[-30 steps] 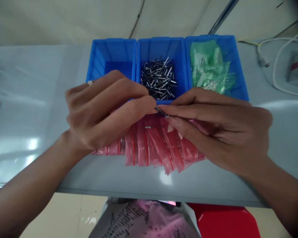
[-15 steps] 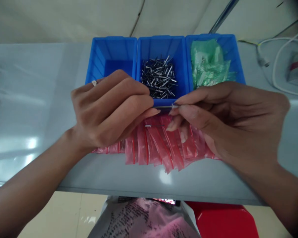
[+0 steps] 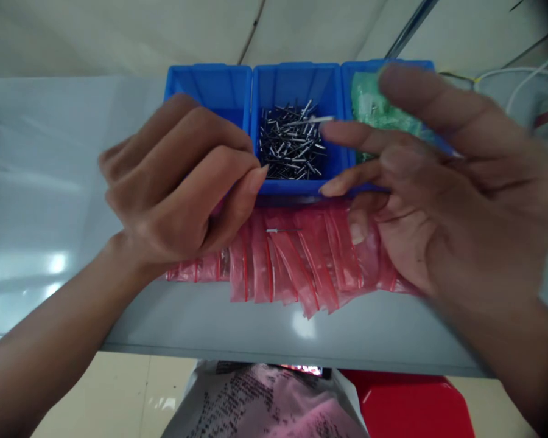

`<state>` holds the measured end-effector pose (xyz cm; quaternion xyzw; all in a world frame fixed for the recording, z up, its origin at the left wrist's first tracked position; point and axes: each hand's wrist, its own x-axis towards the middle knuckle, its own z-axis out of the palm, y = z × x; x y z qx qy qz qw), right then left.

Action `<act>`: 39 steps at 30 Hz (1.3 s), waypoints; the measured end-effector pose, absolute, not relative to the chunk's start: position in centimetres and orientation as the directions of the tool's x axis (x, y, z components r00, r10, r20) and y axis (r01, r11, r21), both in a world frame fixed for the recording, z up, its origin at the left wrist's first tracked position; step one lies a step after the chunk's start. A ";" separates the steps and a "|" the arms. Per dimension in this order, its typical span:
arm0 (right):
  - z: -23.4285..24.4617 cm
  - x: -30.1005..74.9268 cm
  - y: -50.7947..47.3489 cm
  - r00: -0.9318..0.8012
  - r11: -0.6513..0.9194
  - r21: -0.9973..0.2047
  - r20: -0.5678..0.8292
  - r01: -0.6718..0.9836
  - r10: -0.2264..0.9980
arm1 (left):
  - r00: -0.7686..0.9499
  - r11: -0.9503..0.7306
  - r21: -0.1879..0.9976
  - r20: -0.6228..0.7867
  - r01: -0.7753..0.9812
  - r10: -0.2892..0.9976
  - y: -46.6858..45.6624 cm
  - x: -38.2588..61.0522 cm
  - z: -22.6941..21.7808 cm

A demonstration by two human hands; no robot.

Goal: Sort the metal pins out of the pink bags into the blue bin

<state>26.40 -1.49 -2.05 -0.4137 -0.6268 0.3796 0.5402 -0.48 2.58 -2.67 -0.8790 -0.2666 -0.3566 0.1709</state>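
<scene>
My left hand is closed, thumb pressed to the curled fingers; whatever it may hold is hidden. My right hand is open, fingers spread and partly blurred. Just off its fingertips a single pop rivet shows above the middle blue bin, apparently loose in the air. Inside that bin lies a heap of pop rivets. Another rivet rests on the row of pink zip bags in front of the bins.
The left blue bin stands partly behind my left hand. In the right blue bin are green plastic bags. A white cable lies at the back right of the grey table. A red stool is below the front edge.
My hands have moved apart. The right one has opened, rising and shifting right, and let go of the rivet it pinched. My left hand has moved left and slightly up.
</scene>
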 end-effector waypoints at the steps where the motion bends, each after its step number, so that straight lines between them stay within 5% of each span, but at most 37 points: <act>1: -2.1 26.6 -1.4 -0.076 0.396 -0.909 0.389 0.132 0.918 | 0.606 -0.795 -0.117 0.714 0.596 0.349 2.7 -0.5 -2.7; 3: -2.1 27.3 -1.1 -0.136 0.520 -0.786 0.506 0.334 0.852 | 0.610 -0.791 -0.129 0.713 0.598 0.345 2.9 -0.4 -2.7; 6: -2.1 29.0 -0.5 -0.375 0.696 -0.361 0.643 0.621 0.668 | 0.647 -0.798 -0.135 0.670 0.588 0.363 3.2 -0.1 -2.9; 8: -2.0 30.2 0.0 -0.522 0.724 -0.130 0.609 0.678 0.597 | 0.652 -0.787 -0.113 0.637 0.606 0.410 3.3 -0.1 -2.9; 11: -1.9 31.2 0.6 -0.623 0.703 0.045 0.506 0.710 0.597 | 0.668 -0.780 -0.062 0.560 0.623 0.490 3.5 -0.3 -3.0; 16: -2.2 30.6 1.0 -0.460 0.627 -0.260 0.489 0.735 0.741 | 0.731 -0.833 -0.035 0.501 0.552 0.463 3.9 -1.0 -3.1; 18: -2.1 30.3 0.8 -0.468 0.647 -0.274 0.503 0.712 0.727 | 0.751 -0.848 -0.061 0.502 0.527 0.430 4.0 -1.2 -3.0; 22: -1.3 29.7 -0.3 -0.591 0.763 -0.099 0.573 0.639 0.568 | 0.769 -0.860 -0.082 0.497 0.503 0.402 4.1 -1.2 -2.8; 26: -1.6 28.1 -1.3 -0.811 0.890 0.116 0.476 0.441 0.340 | 0.766 -0.863 -0.067 0.500 0.501 0.405 4.0 -1.2 -2.8; 30: -3.0 26.6 -1.4 -0.809 0.879 0.155 0.486 0.451 0.330 | 0.773 -0.856 -0.101 0.493 0.507 0.400 3.9 -1.2 -2.7; 33: -3.0 26.3 -1.4 -0.685 0.838 0.007 0.579 0.546 0.442 | 0.754 -0.845 -0.119 0.529 0.521 0.390 3.7 -1.0 -2.4; 39: -0.9 26.4 -1.7 -0.304 0.667 -0.511 0.621 0.542 0.723 | 0.737 -0.895 -0.201 0.650 0.398 0.182 2.3 -0.1 -1.8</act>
